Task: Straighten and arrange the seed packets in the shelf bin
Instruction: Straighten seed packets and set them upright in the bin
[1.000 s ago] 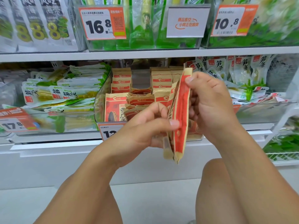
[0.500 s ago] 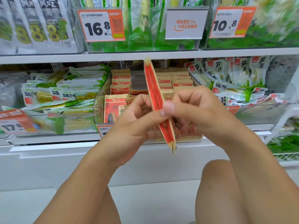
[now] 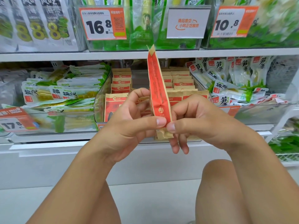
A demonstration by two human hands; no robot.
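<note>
While the seed packet is pinched near its lower end by the left hand and right hand, upright before the shelf bin, it is best squared edge-on and lowered into the open gap.

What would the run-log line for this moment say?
left hand: pinches red-and-kraft paper seed packet | right hand: pinches same packet | packet: upright, edge-on | clear plastic shelf bin: behind

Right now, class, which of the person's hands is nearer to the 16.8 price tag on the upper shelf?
Left. The left hand is below and slightly right of the 16.8 price tag; the right hand is farther right, beyond the seed packet both pinch.
</note>
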